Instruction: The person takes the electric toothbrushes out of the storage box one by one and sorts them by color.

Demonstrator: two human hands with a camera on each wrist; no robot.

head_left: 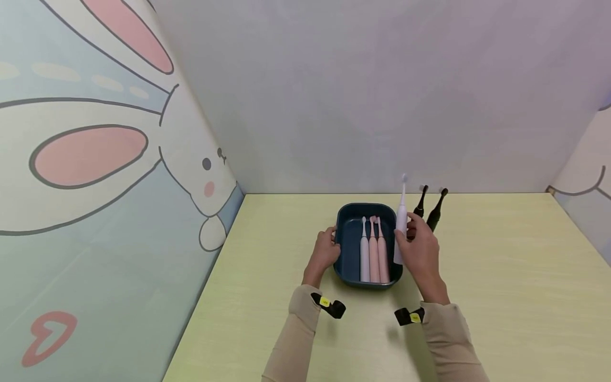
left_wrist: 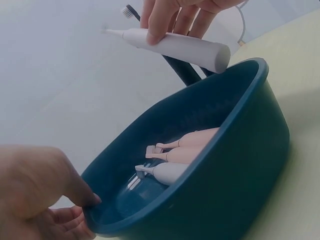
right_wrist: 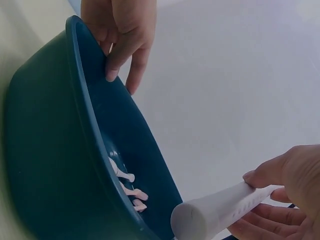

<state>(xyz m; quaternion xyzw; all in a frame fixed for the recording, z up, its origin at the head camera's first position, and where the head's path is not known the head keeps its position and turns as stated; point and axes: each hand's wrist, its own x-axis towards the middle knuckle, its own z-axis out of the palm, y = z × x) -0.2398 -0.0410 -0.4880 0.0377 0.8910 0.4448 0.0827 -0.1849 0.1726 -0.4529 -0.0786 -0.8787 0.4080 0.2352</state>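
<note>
A dark blue plastic basin stands on the table, and my left hand pinches its left rim, thumb inside the wall. Lying side by side in the basin are a white electric toothbrush and two pink electric toothbrushes. My right hand holds another white electric toothbrush by its handle, over the basin's right rim. In the head view its brush head points toward the back wall. The right wrist view shows the handle's round base and the thumb along its side.
Two black electric toothbrushes are just beyond my right hand, partly hidden by it. The pale yellow table meets a plain light wall at its far edge. A wall with a printed rabbit rises on the left.
</note>
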